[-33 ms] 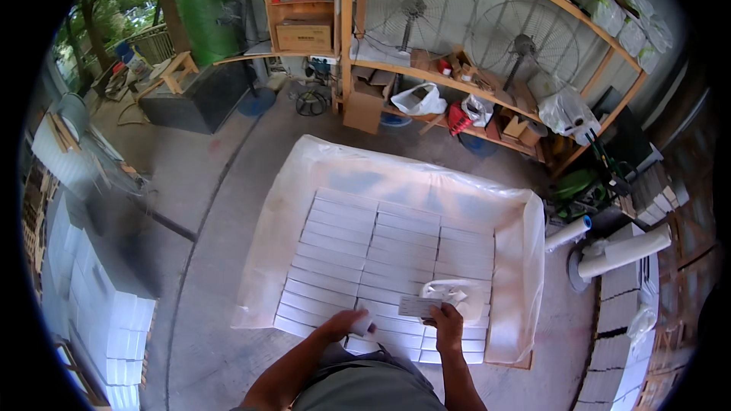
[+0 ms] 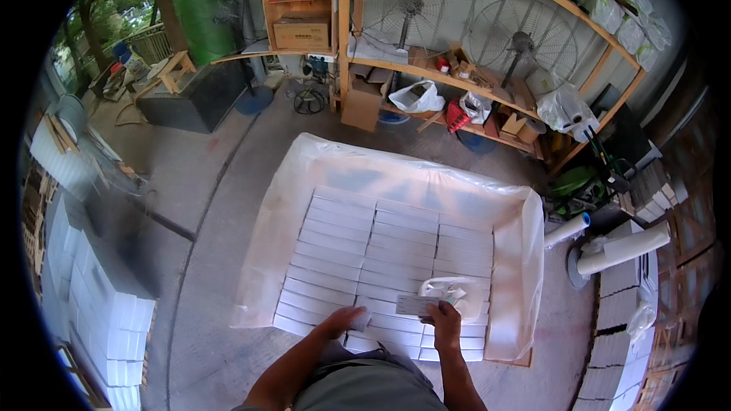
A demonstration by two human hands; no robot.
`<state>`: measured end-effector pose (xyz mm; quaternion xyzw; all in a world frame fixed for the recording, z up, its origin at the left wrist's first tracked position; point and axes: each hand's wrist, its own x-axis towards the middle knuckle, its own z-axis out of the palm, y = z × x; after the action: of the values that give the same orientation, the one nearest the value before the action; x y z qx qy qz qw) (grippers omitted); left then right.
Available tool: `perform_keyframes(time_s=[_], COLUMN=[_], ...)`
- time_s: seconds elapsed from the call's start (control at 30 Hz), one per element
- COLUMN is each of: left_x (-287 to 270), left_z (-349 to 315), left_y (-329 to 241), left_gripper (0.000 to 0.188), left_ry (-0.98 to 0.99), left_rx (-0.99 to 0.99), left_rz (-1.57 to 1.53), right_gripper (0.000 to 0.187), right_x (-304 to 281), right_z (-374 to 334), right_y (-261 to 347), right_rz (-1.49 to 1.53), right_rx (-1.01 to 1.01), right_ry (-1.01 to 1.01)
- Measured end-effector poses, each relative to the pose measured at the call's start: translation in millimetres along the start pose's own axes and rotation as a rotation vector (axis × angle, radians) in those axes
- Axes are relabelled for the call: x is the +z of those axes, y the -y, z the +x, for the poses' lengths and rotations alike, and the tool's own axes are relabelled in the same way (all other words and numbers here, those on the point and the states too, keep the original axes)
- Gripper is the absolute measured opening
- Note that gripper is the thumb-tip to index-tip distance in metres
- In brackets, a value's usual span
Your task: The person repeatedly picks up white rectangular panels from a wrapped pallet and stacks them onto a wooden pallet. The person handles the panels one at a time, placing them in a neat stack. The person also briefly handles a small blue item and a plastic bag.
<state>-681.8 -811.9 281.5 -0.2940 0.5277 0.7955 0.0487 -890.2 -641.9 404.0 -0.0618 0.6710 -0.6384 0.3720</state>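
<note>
My right hand point(image 2: 444, 320) is closed on the edge of a flat, pale printed card point(image 2: 413, 304), pinched between thumb and fingers. Just beyond it, a white plastic tub point(image 2: 481, 301) with crumpled whitish bits inside rests on rows of white cartons point(image 2: 327, 237). Over the near edge of the cartons, my left hand point(image 2: 344, 321) is curled round a small greyish-white piece point(image 2: 361, 321), which is blurred and too small to name. The cartons lie tightly side by side in three columns, inside a large open box lined with clear plastic film point(image 2: 263, 259).
Stacks of white cartons stand left point(image 2: 114, 312) and right point(image 2: 613, 327) of me. White film rolls point(image 2: 620, 250) lie on the right side. Behind the box is a wooden shelf point(image 2: 487, 85) with fans, bags and cardboard. A dark block point(image 2: 186, 99) sits at the far left.
My left hand has turned slightly, and its fingers show less than before. The card in my right hand has shifted slightly left. The whole view has moved a little.
</note>
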Motion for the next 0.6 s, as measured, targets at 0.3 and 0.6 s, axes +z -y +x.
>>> perform_keyframes(time_s=[0.3,0.6], left_x=[-27,41], left_z=[-5,-41], left_y=[35,-106], left_gripper=[0.036,0.038], left_ry=[-0.364,-0.005], left_rx=[-0.325,-0.028], left_rz=[-0.165,-0.3], right_gripper=[0.024,0.027], right_x=[4,22], right_z=[-5,0], right_y=[-16,13], right_rz=[-0.067,-0.269], right_rx=[0.1,0.065], right_ry=[0.093,0.296])
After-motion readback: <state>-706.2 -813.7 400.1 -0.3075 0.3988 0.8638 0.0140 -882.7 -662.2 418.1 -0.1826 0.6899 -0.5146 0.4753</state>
